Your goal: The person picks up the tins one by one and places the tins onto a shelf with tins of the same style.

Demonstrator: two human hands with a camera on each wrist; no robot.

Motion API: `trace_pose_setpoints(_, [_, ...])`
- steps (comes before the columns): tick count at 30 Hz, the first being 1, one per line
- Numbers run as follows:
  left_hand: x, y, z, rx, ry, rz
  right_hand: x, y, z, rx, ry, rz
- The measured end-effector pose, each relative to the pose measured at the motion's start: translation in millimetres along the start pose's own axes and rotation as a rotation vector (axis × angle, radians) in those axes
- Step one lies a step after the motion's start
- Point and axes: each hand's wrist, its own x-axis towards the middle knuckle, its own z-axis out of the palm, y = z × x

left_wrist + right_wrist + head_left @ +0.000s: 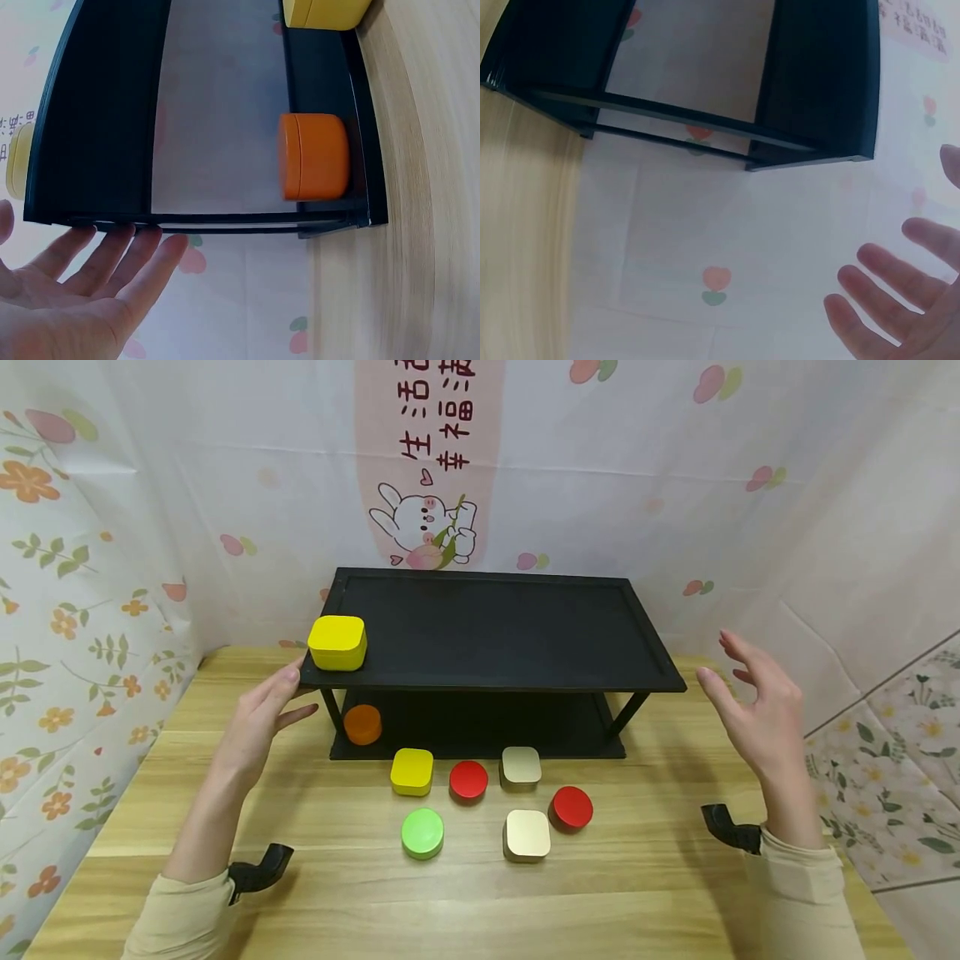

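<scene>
A black two-tier shelf (495, 627) stands between my hands. My left hand (258, 718) is at its left end, fingers extended under the upper tier's edge; in the left wrist view the fingertips (172, 246) meet or nearly meet the shelf's side. Close to that hand, a yellow rounded-square box (337, 645) sits on the upper tier's left front corner. Below it, an orange round box (363, 725) stands on the lower tier's left end. My right hand (761, 714) hovers beyond the shelf's right end, fingers spread and holding nothing, apart from the shelf (825, 75).
On the wooden table (337, 893) before the shelf lie a yellow box (412, 772), a green round box (422, 833), two red round boxes (468, 781) and two cream square boxes (527, 834). A patterned cloth (262, 485) hangs behind the shelf.
</scene>
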Motion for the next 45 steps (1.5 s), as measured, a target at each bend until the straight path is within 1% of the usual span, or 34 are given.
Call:
trace_pose_setpoints(6, [-1.2, -0.9, 1.0, -0.042, 0.007, -0.011, -2.1, -9, -2, 0.016, 0.024, -0.043])
trace_pose_setpoints(13, [-2.2, -3.1, 1.5, -0.061, 0.010, -0.007, -5.9, -22, -2, 0.046, 0.025, -0.130])
trace_pose_setpoints(19, [-3.4, -5.3, 2.6, -0.082, 0.020, -0.001, -11.0, -32, 0, 0.103, 0.012, -0.189])
trace_pose_setpoints(25, [-4.7, -6.7, 4.7, -0.091, 0.028, 0.001, -16.9, -45, 5, 0.185, -0.016, -0.261])
trace_pose_setpoints(30, [-5.3, -6.4, 8.2, -0.103, 0.039, -0.007, -24.2, -56, 10, 0.226, -0.059, -0.312])
trace_pose_setpoints(36, [-6.0, -6.2, 12.0, -0.096, 0.055, -0.022, -32.8, -60, 18, 0.250, -0.148, -0.345])
trace_pose_setpoints(41, [-6.5, -6.3, 13.0, -0.089, 0.062, -0.043, -39.1, -63, 28, 0.249, -0.221, -0.372])
trace_pose_setpoints(45, [-6.3, -7.2, 13.2, -0.057, 0.065, -0.058, -44.0, -67, 37, 0.233, -0.271, -0.382])
